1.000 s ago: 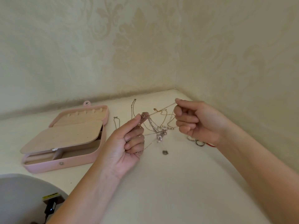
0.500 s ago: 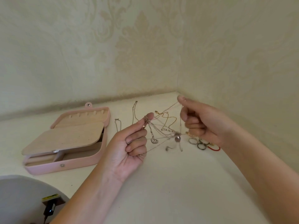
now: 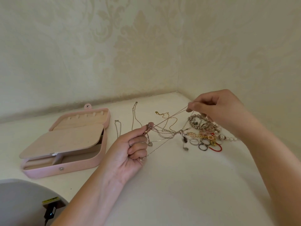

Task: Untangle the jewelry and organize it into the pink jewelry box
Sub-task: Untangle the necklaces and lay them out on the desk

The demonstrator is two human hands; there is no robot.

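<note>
Both hands pinch the tangled chains (image 3: 167,132); the right hand (image 3: 216,108) has pulled farther from the left hand (image 3: 130,149), stretching the knot open.

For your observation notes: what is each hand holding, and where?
Both hold the tangled chains: left hand pinches one end, right hand a strand.

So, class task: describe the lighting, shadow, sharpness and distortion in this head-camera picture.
Head view: soft, even light, no glare; faint shadow under the left hand; wide-angle bending curves the table edge and walls; the tangled chains are thin and slightly smeared, while the pink jewelry box looks sharp.
</note>
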